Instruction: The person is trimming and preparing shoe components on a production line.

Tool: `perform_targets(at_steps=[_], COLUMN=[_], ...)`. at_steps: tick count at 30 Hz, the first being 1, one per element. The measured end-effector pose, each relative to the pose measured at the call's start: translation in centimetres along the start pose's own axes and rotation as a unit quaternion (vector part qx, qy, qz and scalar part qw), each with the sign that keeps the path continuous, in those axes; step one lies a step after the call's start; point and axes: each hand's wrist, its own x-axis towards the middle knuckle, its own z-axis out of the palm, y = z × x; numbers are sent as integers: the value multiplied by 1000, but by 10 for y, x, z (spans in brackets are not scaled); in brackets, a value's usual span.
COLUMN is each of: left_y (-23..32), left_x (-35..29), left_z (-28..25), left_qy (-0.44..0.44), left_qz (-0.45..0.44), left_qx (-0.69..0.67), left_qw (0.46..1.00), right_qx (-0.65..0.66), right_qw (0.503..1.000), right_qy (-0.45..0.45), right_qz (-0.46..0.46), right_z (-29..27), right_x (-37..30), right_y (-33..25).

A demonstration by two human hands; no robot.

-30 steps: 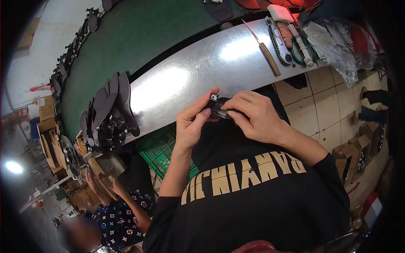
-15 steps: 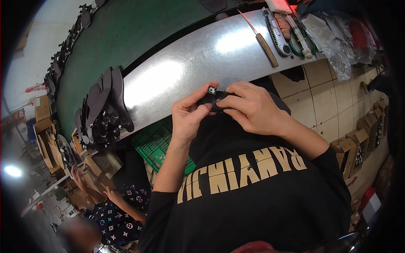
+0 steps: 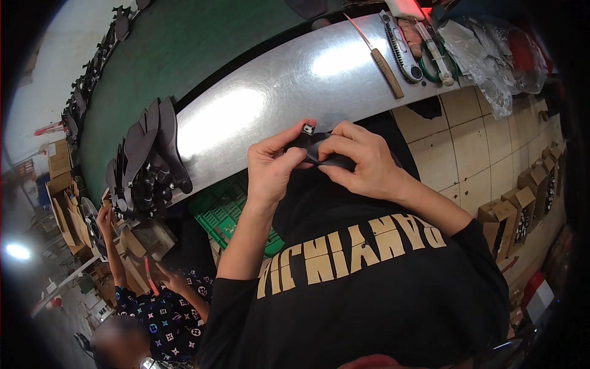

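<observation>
In front of my shirt, at the near edge of the metal worktop, both hands hold a dark, curved piece (image 3: 314, 149) with a small silver fitting (image 3: 308, 129) at its upper end. My left hand (image 3: 270, 165) pinches it beside the fitting, the forefinger reaching up to the metal and the thumb lower down. Bent fingers of my right hand (image 3: 364, 161) grip the other side, thumb beneath. Much of the piece is hidden by the fingers, so its exact kind cannot be made out. A pile of dark paddle-shaped pieces (image 3: 147, 147) lies to the left on the table.
The metal worktop (image 3: 270, 132) borders a green surface (image 3: 203, 37). A wooden-handled awl (image 3: 386, 72), a black-and-white tool (image 3: 402, 52) and a syringe (image 3: 437, 58) lie at the right, near plastic bags (image 3: 485, 55). Below stands a green crate (image 3: 221, 212). A co-worker (image 3: 166, 320) sits lower left.
My right fingers have shifted and bent more on the dark piece, and its middle shows more. The co-worker's one arm has risen; a red tool now shows by the other hand.
</observation>
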Motion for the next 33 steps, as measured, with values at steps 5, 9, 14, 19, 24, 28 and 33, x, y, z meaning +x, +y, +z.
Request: perform_targets(at_steps=[5,9,14,19,24,28,33], left_y=[10,17,20,18,17,12,12], left_x=[-1,-3,-5,0,-5,-7,-7], left_z=[-9,-7,-3,-13,-9,-8,6], left_qy=[-22,-42,-45,-75,-70,-85,-57], left_qz=[-88,-24,-11,-68,-96,-109,-93], left_qx=[-72,-84,-130,17,15,11,109], left_qw=[993,995,990,995,993,990,988], right_qx=[-64,-67,-63,-68,-79,-53,-48], right_qw=[985,983,975,991,985,991,995], right_qy=[80,52,132,82,104,92,70], right_qz=[-136,-165,-170,-86,-108,-87,-43], right_z=[7,-4,-3,-10,-5,-5,-4], right_x=[-1,8,9,4,2,1,-2], right_y=[1,-4,-8,0,0,-5,2])
